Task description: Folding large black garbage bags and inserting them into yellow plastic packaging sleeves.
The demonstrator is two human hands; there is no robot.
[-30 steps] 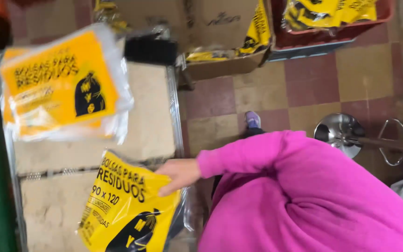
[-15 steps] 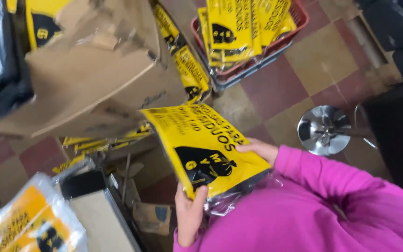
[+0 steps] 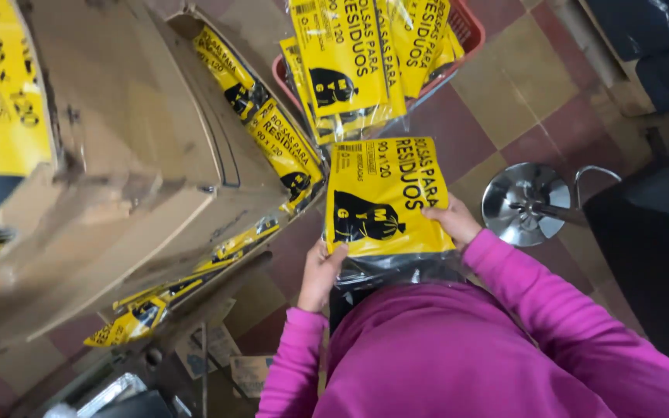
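Holding the yellow packet [image 3: 387, 197] flat between both hands, I have it in front of the chest, above the tiled floor [image 3: 505, 93] and just short of the red basket [image 3: 470, 31]. My left hand [image 3: 320, 272] is clamped on the lower left corner, thumb on the printed face and the other fingers hidden underneath. My right hand [image 3: 451, 220] is closed on the right edge, fingertips pressed onto the yellow front. The grip on both sides looks firm, though I cannot tell how deep the hidden fingers reach.

To handle it well, I judge that the clear plastic tail [image 3: 396, 271] hanging at the near end needs watching, since slick film could slide out of a pinch. I would keep the packet level and the two hands well apart, so it does not fold in the middle. The basket already carries several stacked packets [image 3: 346, 62], tilted and overlapping. More lie in the open cardboard box [image 3: 118, 155] to the left. A chrome stool base [image 3: 524, 203] stands near my right wrist, so I would keep the elbow tucked.
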